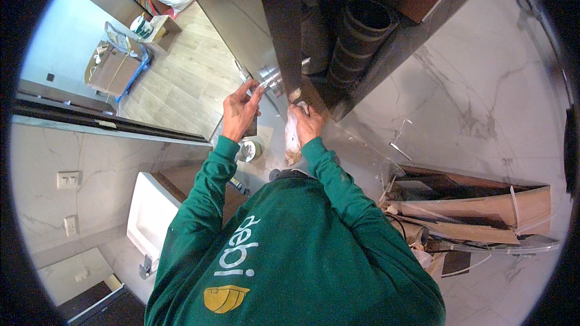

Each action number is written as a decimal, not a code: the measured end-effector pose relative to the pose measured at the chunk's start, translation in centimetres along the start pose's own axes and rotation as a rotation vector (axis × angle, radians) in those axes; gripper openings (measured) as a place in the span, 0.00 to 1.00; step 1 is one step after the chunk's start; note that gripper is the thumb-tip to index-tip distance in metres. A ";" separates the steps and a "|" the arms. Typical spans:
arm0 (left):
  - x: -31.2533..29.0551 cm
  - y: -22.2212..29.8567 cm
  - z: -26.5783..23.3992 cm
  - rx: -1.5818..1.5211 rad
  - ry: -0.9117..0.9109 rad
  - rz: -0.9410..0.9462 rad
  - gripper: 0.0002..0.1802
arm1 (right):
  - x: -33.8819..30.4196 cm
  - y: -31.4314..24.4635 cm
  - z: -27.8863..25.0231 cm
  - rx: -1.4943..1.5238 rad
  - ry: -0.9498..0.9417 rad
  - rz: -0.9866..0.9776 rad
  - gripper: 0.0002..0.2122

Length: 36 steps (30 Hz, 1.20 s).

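Observation:
My left hand [238, 115] is raised at the edge of a tall dark panel [279, 18]. Its thumb and fingertips pinch together against a shiny round metal fitting [272, 78]; what lies between them is too small to make out. To its right, my right hand [310, 124] is closed around a crumpled white rag [292, 133], which hangs down with brownish stains at its lower end. A small round tub [249, 150] with whitish contents stands below my left hand.
Dark ribbed cylinders [356, 42] stand inside the opening beyond the panel. Torn cardboard [483, 208] lies to the right beside a marbled wall. A white washbasin [148, 211] sits at left. Through a doorway, boxes [113, 71] rest on a wood-look floor [187, 63].

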<state>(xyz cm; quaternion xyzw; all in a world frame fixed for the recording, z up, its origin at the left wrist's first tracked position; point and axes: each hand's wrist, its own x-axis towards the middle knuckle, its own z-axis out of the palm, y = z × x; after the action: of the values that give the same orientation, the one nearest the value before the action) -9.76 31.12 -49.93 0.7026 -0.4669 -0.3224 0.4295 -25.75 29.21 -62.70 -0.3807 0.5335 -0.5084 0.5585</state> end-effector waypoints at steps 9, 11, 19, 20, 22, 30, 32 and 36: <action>0.0 -0.8 0.1 -0.006 0.002 0.028 0.19 | -0.3 0.5 0.0 0.076 -0.003 0.066 0.14; 0.1 -0.9 0.1 -0.059 -0.007 0.024 0.19 | -0.1 0.8 0.1 0.073 -0.002 0.059 0.14; -0.1 -0.5 0.1 -0.001 0.005 0.035 0.18 | -0.2 0.6 0.2 0.079 0.004 0.083 0.13; -0.1 -0.3 0.1 -0.003 0.004 0.032 0.18 | -0.3 0.3 0.2 0.095 -0.004 0.084 0.13; -0.2 -0.1 0.1 -0.007 -0.001 0.031 0.18 | -0.5 -0.2 0.2 0.147 -0.026 0.065 0.13; -0.4 0.3 0.1 -0.032 0.008 0.042 0.17 | -0.5 -0.4 0.6 0.224 0.002 0.079 0.13; -0.3 0.3 0.1 -0.002 0.011 0.059 0.16 | -0.5 -0.3 0.6 0.187 0.013 0.065 0.13; -0.3 0.3 0.2 -0.002 0.010 0.049 0.16 | -0.7 -0.8 0.5 0.220 -0.005 0.095 0.13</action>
<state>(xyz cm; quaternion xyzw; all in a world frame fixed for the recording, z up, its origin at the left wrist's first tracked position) -10.11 31.30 -49.74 0.6923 -0.4813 -0.3087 0.4402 -25.29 29.67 -61.67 -0.2926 0.4904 -0.5362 0.6216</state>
